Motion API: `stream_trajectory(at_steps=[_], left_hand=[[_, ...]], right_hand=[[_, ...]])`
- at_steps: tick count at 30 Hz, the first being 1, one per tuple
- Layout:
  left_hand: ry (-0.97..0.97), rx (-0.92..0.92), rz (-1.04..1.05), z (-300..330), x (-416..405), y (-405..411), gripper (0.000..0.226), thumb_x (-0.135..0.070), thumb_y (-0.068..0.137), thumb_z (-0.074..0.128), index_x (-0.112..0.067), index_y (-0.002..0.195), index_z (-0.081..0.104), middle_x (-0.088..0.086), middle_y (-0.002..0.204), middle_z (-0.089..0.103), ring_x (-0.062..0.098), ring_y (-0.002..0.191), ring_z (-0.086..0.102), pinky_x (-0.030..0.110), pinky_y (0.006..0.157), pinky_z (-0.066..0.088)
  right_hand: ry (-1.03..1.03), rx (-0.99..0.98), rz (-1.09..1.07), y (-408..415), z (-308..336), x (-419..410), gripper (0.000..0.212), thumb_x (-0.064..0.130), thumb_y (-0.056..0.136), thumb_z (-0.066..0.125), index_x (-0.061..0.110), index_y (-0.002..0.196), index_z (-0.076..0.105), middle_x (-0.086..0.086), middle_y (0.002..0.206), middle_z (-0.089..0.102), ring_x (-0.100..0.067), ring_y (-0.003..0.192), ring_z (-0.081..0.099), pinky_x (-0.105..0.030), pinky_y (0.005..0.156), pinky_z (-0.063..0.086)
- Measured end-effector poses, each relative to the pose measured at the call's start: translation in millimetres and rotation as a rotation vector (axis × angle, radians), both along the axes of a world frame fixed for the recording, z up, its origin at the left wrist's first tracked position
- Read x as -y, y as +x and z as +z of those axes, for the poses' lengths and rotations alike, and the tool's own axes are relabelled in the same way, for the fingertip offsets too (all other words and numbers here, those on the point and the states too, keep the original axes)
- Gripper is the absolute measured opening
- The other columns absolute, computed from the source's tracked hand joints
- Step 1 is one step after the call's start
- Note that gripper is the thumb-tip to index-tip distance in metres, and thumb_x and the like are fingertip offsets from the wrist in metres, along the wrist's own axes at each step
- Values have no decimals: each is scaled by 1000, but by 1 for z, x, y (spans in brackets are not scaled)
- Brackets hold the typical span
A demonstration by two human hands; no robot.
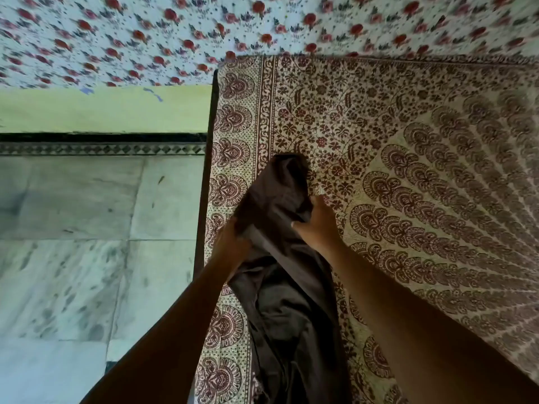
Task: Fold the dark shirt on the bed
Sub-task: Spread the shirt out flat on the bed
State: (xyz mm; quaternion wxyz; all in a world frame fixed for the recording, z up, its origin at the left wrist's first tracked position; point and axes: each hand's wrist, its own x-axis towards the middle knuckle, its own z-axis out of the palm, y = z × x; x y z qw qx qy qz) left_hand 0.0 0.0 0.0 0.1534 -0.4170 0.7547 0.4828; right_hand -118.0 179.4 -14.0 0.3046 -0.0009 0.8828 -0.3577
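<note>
Both forearms reach in from the bottom edge. Left hand (233,243) grips the dark shirt (280,287) on its left side, fingers curled into the cloth. Right hand (316,225) pinches the shirt's right side, thumb on top of the fabric. Shirt is bunched and lies lengthwise along the left edge of the bed (408,170), its far end humped up past the hands. Bed has a maroon block-print bedsheet (437,126). Floral curtain (145,39) at top, marble floor (73,258) to the left.
</note>
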Motion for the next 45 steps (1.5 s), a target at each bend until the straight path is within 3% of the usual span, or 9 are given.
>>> stream_trajectory(at_steps=[10,14,16,20,25,30,35,40,45], left_hand=[[-48,54,143,-23,5,-48,60,-13,99,56,-10,154,33,24,146,52,43,133,51,47,105,43],[25,39,138,-35,19,-46,42,-9,86,64,-9,128,61,16,116,71,34,105,68,42,89,54],[48,21,90,-43,25,-41,34,-10,74,63,-12,107,71,12,95,72,25,83,67,39,80,54],[72,73,-31,-48,27,-31,24,6,82,64,-14,92,71,10,79,70,24,69,63,34,66,53],[90,65,164,-44,20,-23,26,-35,79,84,-12,85,72,10,83,76,33,82,73,44,79,58],[57,29,228,-12,16,-15,28,-25,82,70,-3,100,67,15,91,69,30,87,67,48,84,56],[321,12,273,38,7,-3,26,-15,52,60,-14,76,50,13,72,54,23,69,54,34,63,42],[749,120,308,125,-9,32,74,1,51,71,-22,119,59,20,109,71,37,89,71,38,73,58],[899,150,296,192,-29,75,50,-9,63,73,-2,112,71,25,118,72,41,104,69,47,97,55]], right_hand=[[-82,-168,584,32,-20,17,47,39,104,53,16,144,55,-8,126,67,-24,119,62,-37,101,51],[-188,-107,166,24,-18,21,24,25,107,50,20,130,54,-10,89,71,-26,68,71,-36,55,61],[-116,-77,-28,7,-20,24,49,25,104,58,21,146,34,-6,95,67,-21,65,70,-27,45,56],[106,-15,89,-33,-32,30,76,34,83,81,22,147,42,-6,118,70,-31,107,67,-39,86,57],[209,-95,119,-13,-39,35,49,22,83,79,24,129,60,-13,116,66,-34,110,65,-40,89,56],[389,-341,-49,19,-7,21,35,24,80,84,19,114,75,-16,126,44,-37,117,44,-47,93,44],[-19,-267,23,29,52,-14,47,28,98,68,0,134,57,-24,127,60,-37,117,58,-22,86,41],[-184,-116,-2,43,139,-52,66,53,100,56,13,150,45,-8,148,53,-23,137,49,-34,112,41],[-409,-90,115,70,240,-103,9,22,100,65,27,100,58,30,89,61,8,87,60,-18,76,49]])
